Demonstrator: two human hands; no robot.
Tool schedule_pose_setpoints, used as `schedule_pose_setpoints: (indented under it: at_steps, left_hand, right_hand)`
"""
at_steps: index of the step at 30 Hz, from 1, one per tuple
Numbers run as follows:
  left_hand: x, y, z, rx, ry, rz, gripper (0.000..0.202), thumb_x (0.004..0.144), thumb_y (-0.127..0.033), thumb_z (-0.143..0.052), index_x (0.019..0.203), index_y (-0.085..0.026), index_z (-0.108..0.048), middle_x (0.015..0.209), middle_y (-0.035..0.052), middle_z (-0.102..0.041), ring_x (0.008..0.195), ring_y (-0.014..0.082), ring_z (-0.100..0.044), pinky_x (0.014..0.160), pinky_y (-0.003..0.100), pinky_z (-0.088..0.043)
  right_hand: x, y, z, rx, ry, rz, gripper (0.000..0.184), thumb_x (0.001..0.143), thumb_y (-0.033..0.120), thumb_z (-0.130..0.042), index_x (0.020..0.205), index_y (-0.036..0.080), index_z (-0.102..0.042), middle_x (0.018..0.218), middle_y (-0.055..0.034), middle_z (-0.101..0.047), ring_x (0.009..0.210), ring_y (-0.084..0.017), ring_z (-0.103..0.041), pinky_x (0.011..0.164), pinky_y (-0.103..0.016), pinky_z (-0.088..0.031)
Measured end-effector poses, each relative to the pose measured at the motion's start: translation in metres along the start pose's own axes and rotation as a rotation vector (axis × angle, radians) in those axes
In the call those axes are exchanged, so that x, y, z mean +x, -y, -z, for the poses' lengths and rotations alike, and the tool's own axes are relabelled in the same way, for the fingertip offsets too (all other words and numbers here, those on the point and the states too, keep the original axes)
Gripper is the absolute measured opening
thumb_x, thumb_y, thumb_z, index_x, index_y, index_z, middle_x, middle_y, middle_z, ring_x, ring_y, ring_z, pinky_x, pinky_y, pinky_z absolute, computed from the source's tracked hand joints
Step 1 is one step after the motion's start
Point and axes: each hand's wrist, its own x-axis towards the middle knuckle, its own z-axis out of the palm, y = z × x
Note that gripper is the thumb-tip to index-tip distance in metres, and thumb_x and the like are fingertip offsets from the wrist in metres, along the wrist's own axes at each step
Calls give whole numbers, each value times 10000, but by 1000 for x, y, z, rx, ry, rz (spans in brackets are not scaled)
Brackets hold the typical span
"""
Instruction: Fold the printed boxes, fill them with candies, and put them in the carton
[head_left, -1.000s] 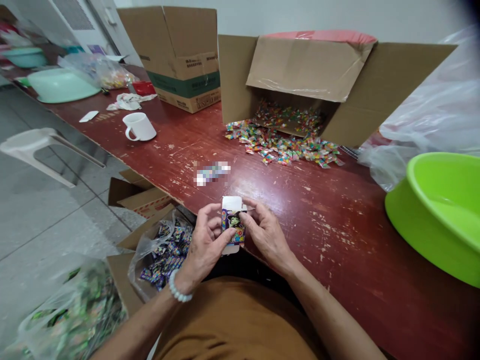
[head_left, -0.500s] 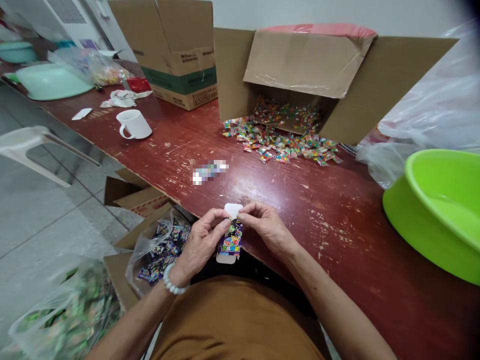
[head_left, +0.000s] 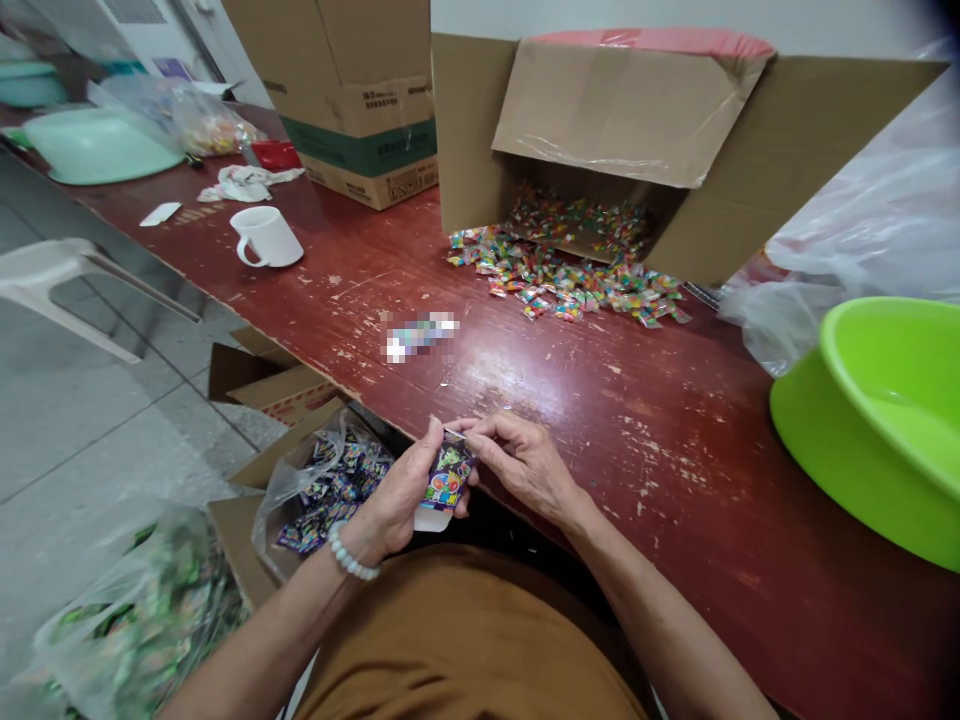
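Note:
My left hand (head_left: 397,495) grips a small colourful printed carton (head_left: 445,480) at the near edge of the red wooden table (head_left: 675,440). My right hand (head_left: 517,462) pinches the carton's top end, where its flap is folded down. The carton leans to the right, with a white bottom flap showing below my left fingers. A bead bracelet circles my left wrist. Both hands sit over my lap, just in front of my brown shirt.
A tipped cardboard box (head_left: 637,130) spills colourful wrapped candies (head_left: 570,285) at the back. A green basin (head_left: 885,420) stands right, a white mug (head_left: 266,238) left. Below the table, a bag-lined box (head_left: 322,490) holds several similar cartons. A blurred item (head_left: 420,335) lies mid-table.
The white top flap, upright a second ago, is now folded shut. The carton has tilted and dropped slightly toward my lap, both hands moving with it.

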Motion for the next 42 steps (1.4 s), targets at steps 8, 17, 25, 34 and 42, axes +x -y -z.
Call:
schedule_pose_setpoints:
  at_steps: [8, 17, 25, 34, 42]
  left_hand:
    - [6, 1, 1, 149, -19, -71, 698, 872, -773, -424, 887, -127, -686, 654, 61, -680, 413, 133, -602, 401, 219, -458]
    - [7, 6, 10, 176, 1, -123, 685, 877, -723, -497, 1240, -159, -630, 686, 46, -686, 424, 147, -620, 388, 219, -474]
    - [-3, 10, -2, 50, -127, -81, 585, 821, -556, -713, 1294, -273, -516, 793, 1, -694, 526, 151, -654, 468, 231, -494]
    - [-41, 24, 72, 59, -167, 103, 413, 663, -466, -868, 875, -209, -623, 794, 5, -682, 735, 166, -625, 703, 283, -498]
    - [-46, 2, 121, 495, 200, 315, 400, 650, -411, -851, 962, -214, -697, 823, -3, -668, 715, 150, -583, 633, 241, -431]
  right_hand:
    - [15, 3, -1, 393, 17, -355, 216, 781, 355, -767, 839, 168, -676, 661, 3, -700, 440, -114, -609, 432, -224, -488]
    - [8, 9, -1, 324, 65, -221, 221, 855, 387, -696, 791, 178, -658, 873, -44, -731, 550, -111, -618, 501, -242, -511]
    - [40, 1, 33, -346, 221, 69, 179, 964, 329, -581, 977, 224, -725, 916, -31, -735, 837, -167, -669, 774, -290, -525]
    - [174, -52, 112, -1016, -226, -219, 344, 874, 149, -636, 1207, 61, -643, 1319, -261, -618, 1281, -365, -503, 1063, -485, -379]
    - [152, -40, 102, -884, -212, -216, 263, 937, 120, -439, 1013, 89, -688, 1035, -182, -739, 960, -248, -672, 870, -365, -486]
